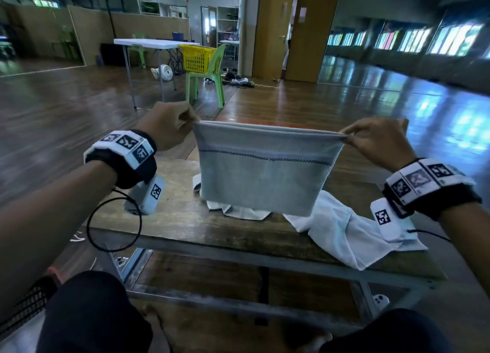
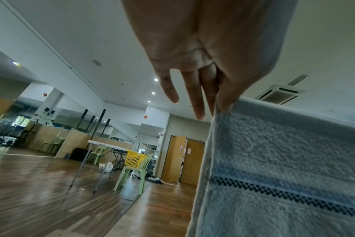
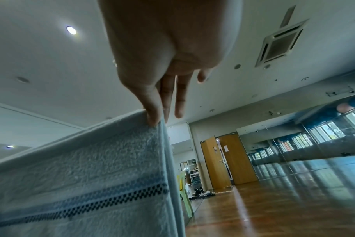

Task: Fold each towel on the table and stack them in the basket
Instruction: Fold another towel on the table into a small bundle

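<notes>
A pale blue towel (image 1: 262, 175) with a dark checked stripe hangs stretched in the air above the wooden table (image 1: 180, 220). My left hand (image 1: 169, 125) pinches its top left corner, thumb and forefinger on the hem (image 2: 223, 104). My right hand (image 1: 371, 140) pinches the top right corner (image 3: 154, 120). The other fingers (image 2: 197, 102) of both hands stick out straight. The towel's lower edge hangs just above the table. A second, crumpled white towel (image 1: 344, 230) lies on the table at the right. Another pale cloth (image 1: 238, 210) peeks out under the held towel.
A yellow basket (image 1: 197, 58) stands on a green plastic chair (image 1: 209, 79) far ahead across the wooden floor, beside a white folding table (image 1: 148, 43). A black mesh thing (image 1: 29, 302) sits at my lower left. My knees are at the table's near edge.
</notes>
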`<state>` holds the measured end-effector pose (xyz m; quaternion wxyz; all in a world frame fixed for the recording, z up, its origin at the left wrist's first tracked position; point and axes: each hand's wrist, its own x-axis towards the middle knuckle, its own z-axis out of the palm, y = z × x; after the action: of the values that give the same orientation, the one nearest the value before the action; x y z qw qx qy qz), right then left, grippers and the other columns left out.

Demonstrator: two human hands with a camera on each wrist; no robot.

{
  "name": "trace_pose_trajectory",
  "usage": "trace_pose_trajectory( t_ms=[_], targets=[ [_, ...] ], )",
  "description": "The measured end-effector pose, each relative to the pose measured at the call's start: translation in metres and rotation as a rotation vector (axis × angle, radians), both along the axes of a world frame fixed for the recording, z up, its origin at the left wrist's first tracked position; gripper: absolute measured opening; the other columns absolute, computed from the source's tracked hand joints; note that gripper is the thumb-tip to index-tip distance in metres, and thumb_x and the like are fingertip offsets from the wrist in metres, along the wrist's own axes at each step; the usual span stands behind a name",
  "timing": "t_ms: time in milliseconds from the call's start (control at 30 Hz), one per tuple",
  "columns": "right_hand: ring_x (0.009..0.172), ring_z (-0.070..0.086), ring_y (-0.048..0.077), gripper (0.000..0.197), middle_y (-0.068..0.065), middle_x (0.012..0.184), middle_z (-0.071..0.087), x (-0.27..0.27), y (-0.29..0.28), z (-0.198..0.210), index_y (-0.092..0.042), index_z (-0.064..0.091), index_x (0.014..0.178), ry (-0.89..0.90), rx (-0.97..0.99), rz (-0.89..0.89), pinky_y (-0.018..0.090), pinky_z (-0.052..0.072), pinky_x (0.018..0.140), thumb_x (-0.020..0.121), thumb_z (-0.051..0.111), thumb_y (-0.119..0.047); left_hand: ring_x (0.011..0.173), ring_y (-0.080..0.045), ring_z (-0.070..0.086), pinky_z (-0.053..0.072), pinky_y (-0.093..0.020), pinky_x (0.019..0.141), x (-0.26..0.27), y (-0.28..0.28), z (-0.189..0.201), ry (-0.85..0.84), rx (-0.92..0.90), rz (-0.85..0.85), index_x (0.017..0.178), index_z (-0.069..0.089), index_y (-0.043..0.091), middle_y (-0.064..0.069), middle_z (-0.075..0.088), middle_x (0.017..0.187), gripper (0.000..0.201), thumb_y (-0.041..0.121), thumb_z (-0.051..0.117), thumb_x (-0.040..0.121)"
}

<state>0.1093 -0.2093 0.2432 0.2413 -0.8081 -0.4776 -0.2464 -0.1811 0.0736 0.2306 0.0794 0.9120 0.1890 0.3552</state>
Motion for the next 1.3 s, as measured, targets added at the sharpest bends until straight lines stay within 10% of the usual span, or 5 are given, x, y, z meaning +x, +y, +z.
trace_pose_trajectory(
  t_ms=[167,267,567,967,1300],
  targets=[
    [0.1,0.06,0.015,0.006,-0.013,0.089,0.071,-0.001,-0.021,-0.027,-0.046,0.064,0.072,0.192,-0.212,0.092,0.042,0.026,0.097,0.078,0.064,-0.047,0.078,-0.016,0.057,0.038,-0.01,0.067,-0.014,-0.006,-0.035,0.254,-0.129,-0.126,0.086,0.06,0.015,-0.002,0.063,0.087,0.013,0.003,0.064,0.083],
    [0.092,0.062,0.008,0.003,-0.025,0.08,0.067,0.005,-0.028,-0.064,-0.053,0.063,0.069,0.326,-0.387,0.188,0.055,0.038,0.097,0.071,0.062,-0.053,0.086,-0.016,0.062,0.049,-0.024,0.076,-0.023,-0.007,-0.069,0.442,-0.227,-0.159,0.088,0.06,0.017,0.0,0.065,0.092,0.007,0.011,0.063,0.086],
    [0.094,0.057,0.0,0.008,-0.023,0.086,0.067,0.006,-0.027,-0.171,-0.045,0.062,0.073,0.371,-0.675,0.1,0.036,0.025,0.092,0.079,0.067,-0.042,0.09,-0.016,0.063,0.048,-0.025,0.078,-0.023,-0.018,-0.162,0.711,-0.355,-0.149,0.081,0.05,0.029,-0.002,0.067,0.097,0.016,0.018,0.061,0.088],
    [0.087,0.059,0.008,0.014,-0.01,0.089,0.067,0.039,0.021,-0.205,-0.02,0.071,0.096,0.499,-0.479,0.084,0.033,0.036,0.092,0.087,0.063,-0.027,0.08,-0.021,0.06,0.046,-0.029,0.073,0.023,0.023,-0.202,0.481,-0.4,-0.06,0.095,0.064,0.009,-0.003,0.065,0.086,0.009,0.01,0.061,0.087],
    [0.097,0.058,0.015,0.012,-0.008,0.085,0.065,0.1,0.086,-0.231,-0.028,0.068,0.09,0.468,-0.639,-0.002,0.045,0.034,0.097,0.081,0.059,-0.027,0.09,-0.031,0.06,0.043,-0.031,0.075,0.08,0.06,-0.232,0.411,-0.376,-0.043,0.099,0.064,-0.001,-0.017,0.066,0.099,0.015,0.003,0.06,0.085]
  ],
)
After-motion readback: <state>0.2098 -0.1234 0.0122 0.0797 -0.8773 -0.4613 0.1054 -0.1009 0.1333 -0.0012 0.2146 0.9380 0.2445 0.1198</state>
